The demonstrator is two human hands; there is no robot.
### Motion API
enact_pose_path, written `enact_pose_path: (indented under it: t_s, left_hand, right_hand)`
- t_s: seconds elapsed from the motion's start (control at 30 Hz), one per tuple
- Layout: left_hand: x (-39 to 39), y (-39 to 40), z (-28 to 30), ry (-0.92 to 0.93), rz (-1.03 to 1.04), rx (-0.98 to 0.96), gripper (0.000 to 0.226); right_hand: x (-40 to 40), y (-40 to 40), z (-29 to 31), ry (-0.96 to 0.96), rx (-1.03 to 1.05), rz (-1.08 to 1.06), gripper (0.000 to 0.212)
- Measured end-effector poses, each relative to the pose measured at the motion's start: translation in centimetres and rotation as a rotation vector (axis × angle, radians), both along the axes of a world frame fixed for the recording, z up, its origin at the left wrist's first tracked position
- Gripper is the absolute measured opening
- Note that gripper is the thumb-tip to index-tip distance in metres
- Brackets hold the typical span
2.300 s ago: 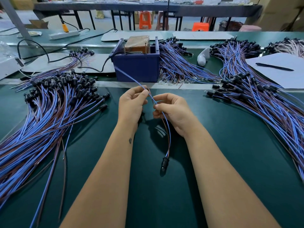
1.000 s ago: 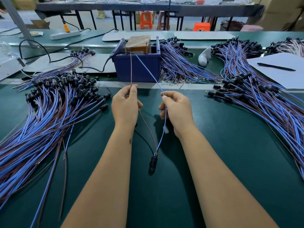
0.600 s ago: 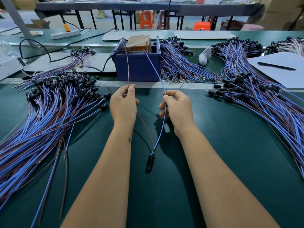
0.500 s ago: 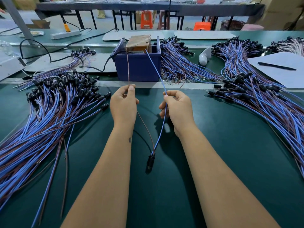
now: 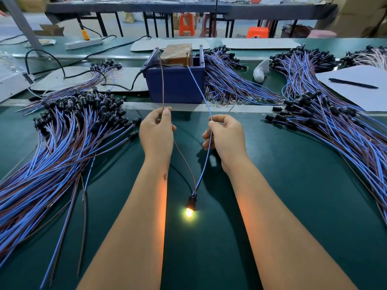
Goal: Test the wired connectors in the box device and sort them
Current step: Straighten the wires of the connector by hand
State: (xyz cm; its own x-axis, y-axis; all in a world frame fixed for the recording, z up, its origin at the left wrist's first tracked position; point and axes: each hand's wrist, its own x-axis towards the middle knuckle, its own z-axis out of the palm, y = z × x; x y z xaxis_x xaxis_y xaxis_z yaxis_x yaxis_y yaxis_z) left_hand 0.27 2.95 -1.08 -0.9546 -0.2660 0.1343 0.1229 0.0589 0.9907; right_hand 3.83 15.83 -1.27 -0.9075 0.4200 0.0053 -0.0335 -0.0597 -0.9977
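**A:** Left hand (image 5: 157, 132) pinches the brown wire (image 5: 162, 84) between thumb and forefinger, other fingers curled in. Right hand (image 5: 227, 136) does the same with the blue wire (image 5: 199, 86), thumb and fingertip nipped tight on it.

**B:** And both leads run up and away from the fingers to the box device (image 5: 177, 84), that blue bin with a brownish block sitting inside. Brown goes to the left edge of the block, blue to the right. The exact contacts are too small to make out.

**A:** Follow the wires the other way: they drop between the forearms and meet at the black connector (image 5: 191, 200), hanging low over the green mat (image 5: 303, 195). And look, its tip is glowing! Bright yellow-orange, warm light on both inner arms.

**B:** So I'd call this the test step itself, mid-contact, and by that glow it reads as a pass.

**A:** Next move, I reckon: lift both ends off the box, keep hold of the pair, and lay it with its kind.

**B:** Which pile, though? The left heap (image 5: 69, 130) and the right heap (image 5: 335, 126) both hold blue-and-brown leads with black heads. I can't tell which is tested and which is waiting.

**A:** Agreed. Either way, the wires want to come away together, so the connector doesn't snag in a neighbouring bundle.
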Motion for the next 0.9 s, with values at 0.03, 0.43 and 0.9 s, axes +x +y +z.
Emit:
enact_pose_path:
  t_s: [0.03, 0.43, 0.9]
  left_hand:
    - [0.0, 0.0, 0.0, 0.001, -0.001, 0.004, 0.018]
    - [0.0, -0.2, -0.2, 0.012, -0.01, 0.033, 0.019]
    - [0.3, 1.3, 0.2, -0.016, -0.37, 0.115, 0.021]
  right_hand:
    - [0.0, 0.0, 0.0, 0.001, -0.001, -0.001, 0.013]
    - [0.1, 0.1, 0.1, -0.003, 0.016, -0.004, 0.016]
    - [0.4, -0.3, 0.3, 0.052, 0.046, 0.079, 0.013]
